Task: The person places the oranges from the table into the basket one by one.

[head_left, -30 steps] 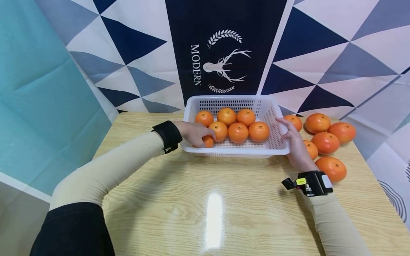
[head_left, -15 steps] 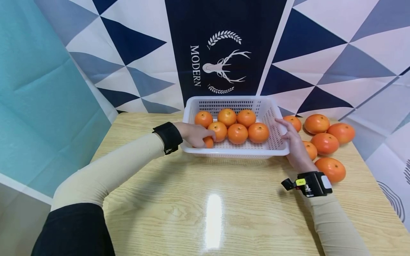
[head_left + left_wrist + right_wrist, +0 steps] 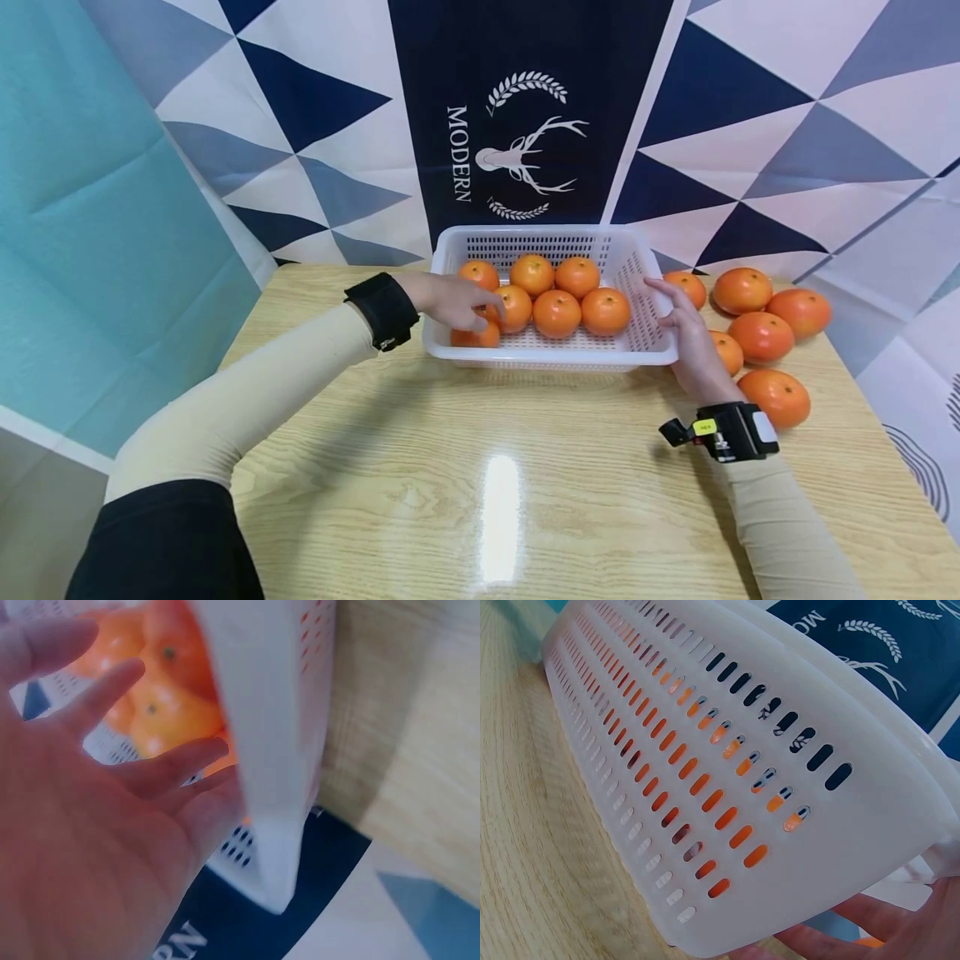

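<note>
A white slotted basket (image 3: 547, 360) stands at the back of the wooden table and holds several oranges (image 3: 557, 311). My left hand (image 3: 457, 302) hovers inside its front-left corner, just above one orange (image 3: 476, 337), and touches nothing. In the left wrist view that hand (image 3: 90, 825) shows an open palm with spread fingers beside the basket wall (image 3: 270, 750). My right hand (image 3: 686, 329) holds the basket's right side, thumb over the rim. The right wrist view shows its fingers (image 3: 885, 926) under the basket wall (image 3: 705, 750).
Several loose oranges (image 3: 761, 335) lie on the table to the right of the basket, close behind my right hand. A patterned cloth backdrop (image 3: 525, 142) hangs right behind the basket. The table's left edge (image 3: 247, 325) is near my left forearm.
My left hand has let go of the orange in the basket's front-left corner and lifted a little up and back. The orange stays put. The right hand has not moved.
</note>
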`<act>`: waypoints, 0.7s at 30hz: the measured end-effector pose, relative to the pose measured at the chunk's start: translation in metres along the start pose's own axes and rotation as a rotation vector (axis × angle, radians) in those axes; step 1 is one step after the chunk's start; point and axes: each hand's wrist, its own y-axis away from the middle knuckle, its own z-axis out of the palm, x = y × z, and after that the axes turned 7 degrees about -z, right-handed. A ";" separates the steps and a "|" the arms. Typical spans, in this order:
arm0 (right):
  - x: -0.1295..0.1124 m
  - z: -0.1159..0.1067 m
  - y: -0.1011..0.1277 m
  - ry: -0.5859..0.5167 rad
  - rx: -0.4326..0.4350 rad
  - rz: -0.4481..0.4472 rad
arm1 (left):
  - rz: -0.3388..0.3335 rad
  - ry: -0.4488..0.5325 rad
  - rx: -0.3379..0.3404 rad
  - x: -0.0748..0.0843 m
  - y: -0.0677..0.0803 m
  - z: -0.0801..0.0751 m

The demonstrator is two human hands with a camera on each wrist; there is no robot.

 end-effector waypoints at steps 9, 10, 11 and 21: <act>0.000 -0.003 0.002 0.003 0.002 0.004 | 0.052 0.039 0.193 -0.007 0.023 -0.025; 0.000 -0.003 0.002 0.000 0.001 0.003 | 0.057 0.050 0.207 -0.007 0.025 -0.027; 0.000 -0.003 0.003 -0.003 0.000 0.002 | 0.062 0.060 0.218 -0.008 0.026 -0.028; -0.001 -0.001 0.001 -0.015 -0.006 0.001 | 0.107 0.100 0.325 -0.023 0.029 -0.026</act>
